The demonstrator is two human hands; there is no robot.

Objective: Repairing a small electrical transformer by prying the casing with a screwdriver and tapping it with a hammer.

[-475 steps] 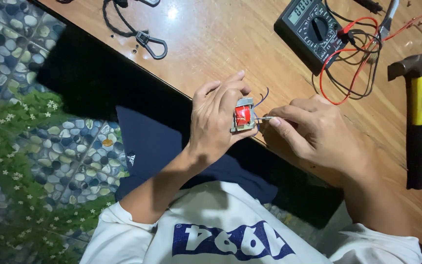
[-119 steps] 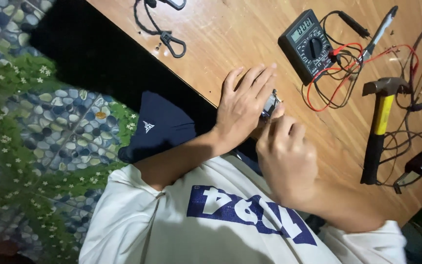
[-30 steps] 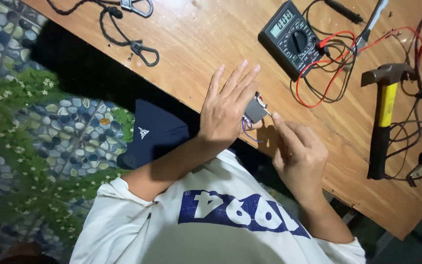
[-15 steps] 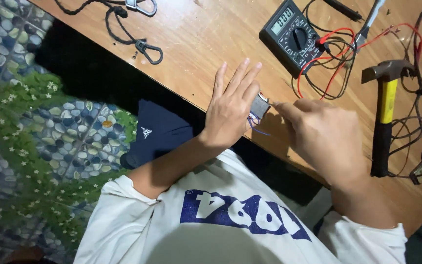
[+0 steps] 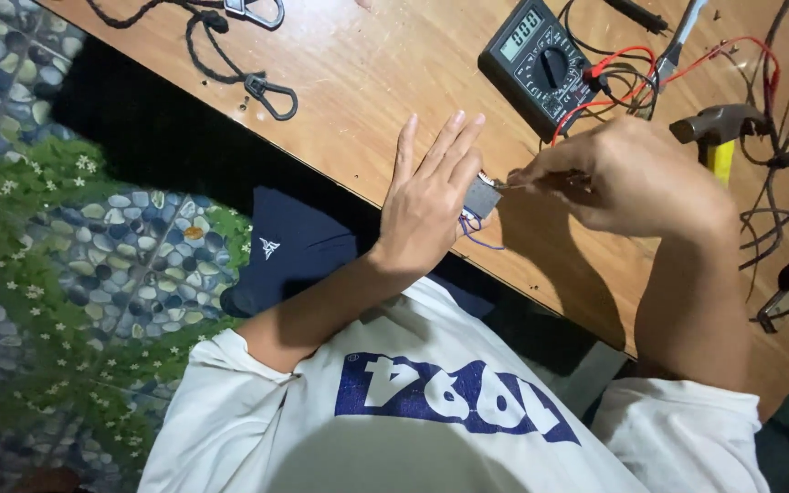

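Head view: left hand pinches a small grey part at its thumb side, four fingers splayed straight toward 1 o'clock. Right hand, at 3 o'clock of the part, has fingers closed on a thin tool whose tip meets the part. Both hover over the tabletop; a multimeter lies at 1 o'clock.

I list: grey small part with purple wires; black multimeter, red and black leads; yellow-handled hammer; brown wooden table; white shirt, blue print.
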